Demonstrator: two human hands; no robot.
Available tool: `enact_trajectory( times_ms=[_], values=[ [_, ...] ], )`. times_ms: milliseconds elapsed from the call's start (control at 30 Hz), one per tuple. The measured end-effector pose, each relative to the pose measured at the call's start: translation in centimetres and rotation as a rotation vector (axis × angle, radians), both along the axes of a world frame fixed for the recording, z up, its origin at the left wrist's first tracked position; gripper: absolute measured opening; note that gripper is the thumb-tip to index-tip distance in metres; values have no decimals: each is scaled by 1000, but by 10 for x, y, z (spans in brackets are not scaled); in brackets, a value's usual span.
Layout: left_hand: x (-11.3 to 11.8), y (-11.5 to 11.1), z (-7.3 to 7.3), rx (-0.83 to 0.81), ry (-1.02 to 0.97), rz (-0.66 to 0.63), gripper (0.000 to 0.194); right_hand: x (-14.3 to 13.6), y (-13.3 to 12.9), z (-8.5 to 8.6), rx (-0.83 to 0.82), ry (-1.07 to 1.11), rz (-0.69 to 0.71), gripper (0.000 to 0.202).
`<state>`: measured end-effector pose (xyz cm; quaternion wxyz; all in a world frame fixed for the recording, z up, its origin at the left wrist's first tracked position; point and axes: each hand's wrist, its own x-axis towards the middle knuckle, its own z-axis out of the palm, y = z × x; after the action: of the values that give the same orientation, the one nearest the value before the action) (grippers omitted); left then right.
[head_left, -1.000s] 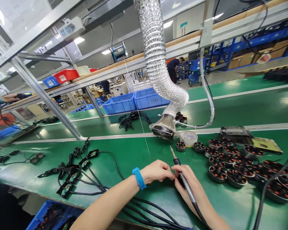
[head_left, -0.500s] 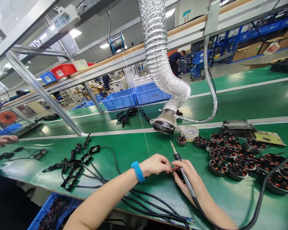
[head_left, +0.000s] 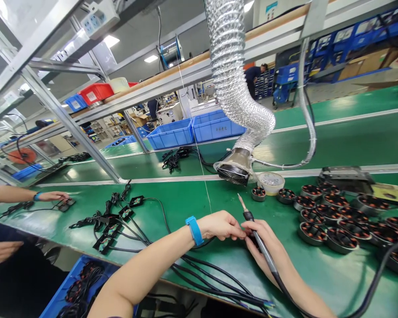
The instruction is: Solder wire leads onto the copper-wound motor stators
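Note:
My right hand (head_left: 268,247) is closed around a soldering iron (head_left: 264,251), its bare tip angled up and away from me. My left hand (head_left: 223,225), with a blue wristband (head_left: 194,230), is closed in a pinch, its fingertips meeting those of my right hand. Whatever lies between the fingertips is too small and hidden to make out. Behind the left hand a thin solder wire (head_left: 202,170) hangs down from a spool (head_left: 171,53). Below my forearm run several black cables (head_left: 212,276) with stripped coloured ends. Their other ends join small black housings with circuit boards (head_left: 112,229).
Several round motor stators (head_left: 342,240) crowd the bench at right. A fume duct (head_left: 234,170) hangs ahead, beside a tape roll (head_left: 271,182). Blue bins (head_left: 170,134) stand behind. At left, a co-worker's hand (head_left: 55,195) touches a small grey part (head_left: 66,204). A blue crate (head_left: 64,287) sits below.
The co-worker's hand has reached in from the left to the grey part, and their other hand now shows lower left. My view has shifted slightly; my hands keep nearly the same pose.

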<state>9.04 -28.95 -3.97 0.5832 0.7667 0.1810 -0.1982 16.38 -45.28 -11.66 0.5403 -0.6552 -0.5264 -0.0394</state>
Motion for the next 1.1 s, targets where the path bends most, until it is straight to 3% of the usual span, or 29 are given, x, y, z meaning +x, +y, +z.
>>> enact_trajectory(
  times_ms=[233,400,567,700,900,1000,1100],
  values=[
    [-4,2,-2,79,-17,17,24,-8,1,3,-22,11,11,28],
    [-6,1,-7,14,-5,112,34,-7,1,2,-46,12,33,32],
    [-10,-2,4,45,27,-11,33,-9,-1,4,-41,35,25,33],
    [-11,0,9,86,-5,-51,48,-10,-4,4,-56,76,56,36],
    [-11,0,2,95,-43,31,50,-10,-4,3,-50,77,55,37],
    [-12,0,-4,171,-113,-27,44,-10,-3,5,-40,55,48,37],
    [-14,1,-8,310,-178,-87,51,-10,-3,6,-34,56,54,38]
  ],
)
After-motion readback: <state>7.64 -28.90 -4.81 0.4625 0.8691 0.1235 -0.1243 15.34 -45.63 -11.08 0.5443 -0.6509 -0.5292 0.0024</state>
